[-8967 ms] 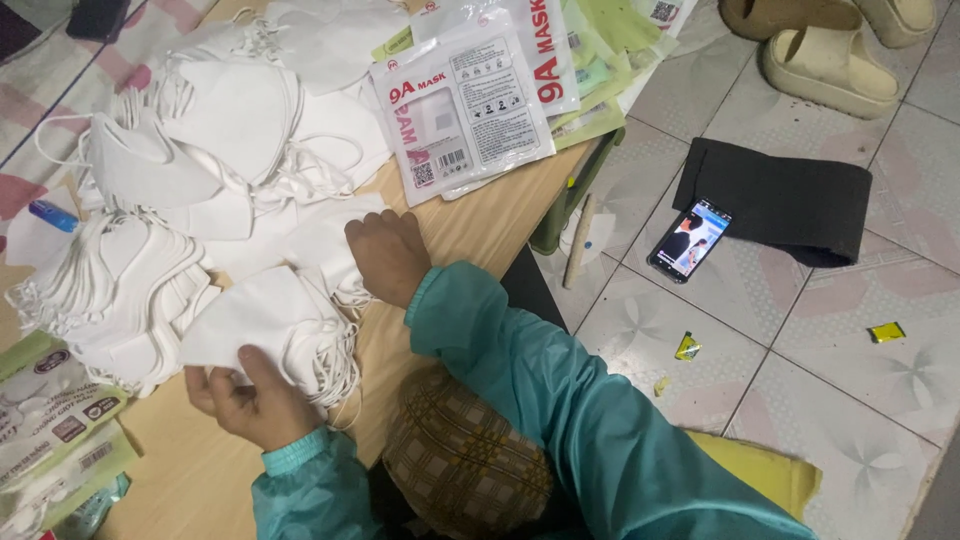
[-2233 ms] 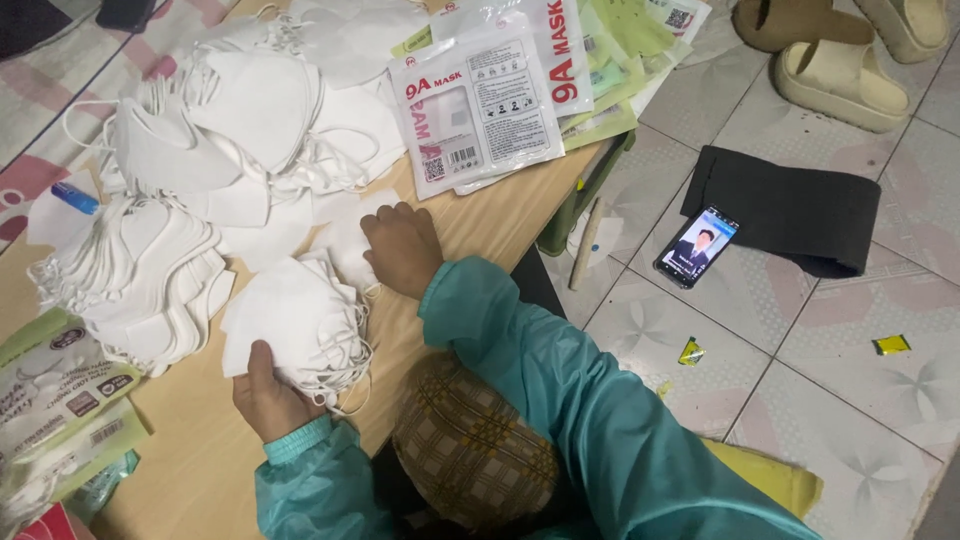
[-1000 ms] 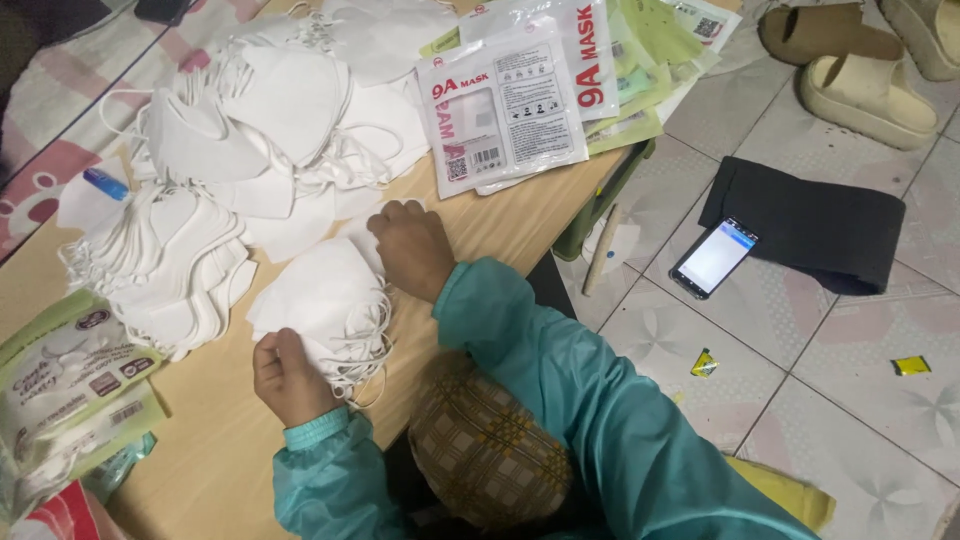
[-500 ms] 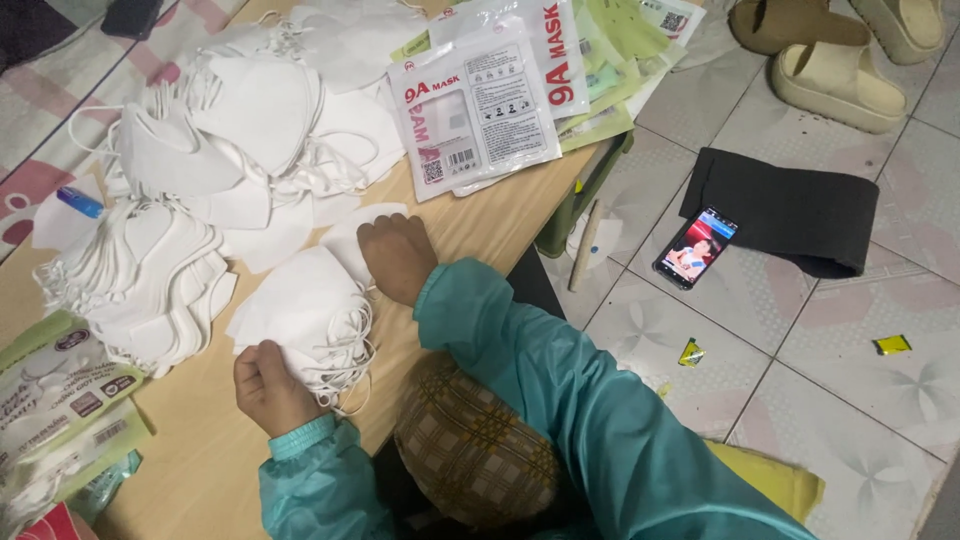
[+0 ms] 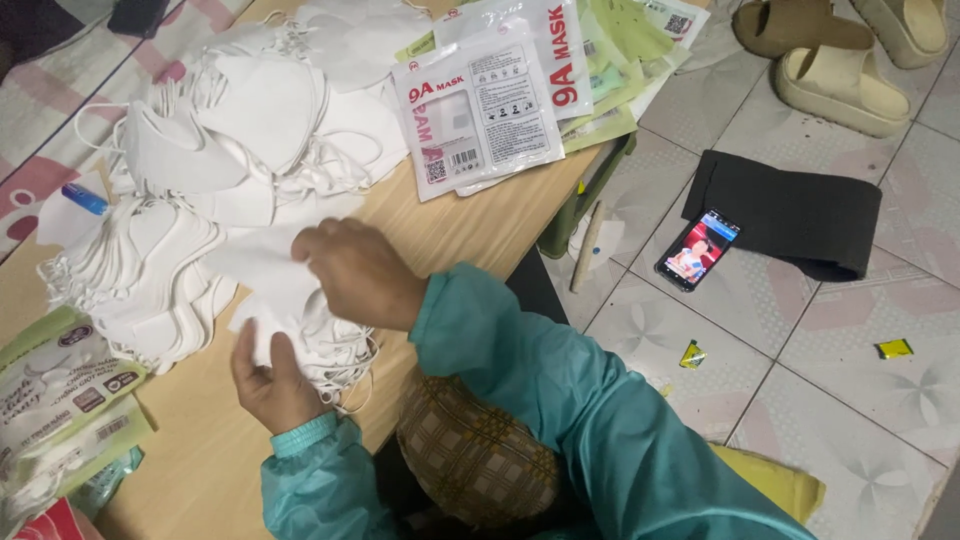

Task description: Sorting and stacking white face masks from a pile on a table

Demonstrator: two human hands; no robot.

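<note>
Two hands [image 5: 310, 320] on one white mask stack [image 5: 300, 320]; two sandals [image 5: 830, 50].

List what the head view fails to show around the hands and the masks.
- Right hand: fingertips blurred, so its grip on the mask is unclear.
- Left hand: fingers partly behind the small mask stack.
- Stack count: layers too fine to tell.
- Packets at lower left: cut off by the frame edge.
- Phone screen: too small to make out.
</note>
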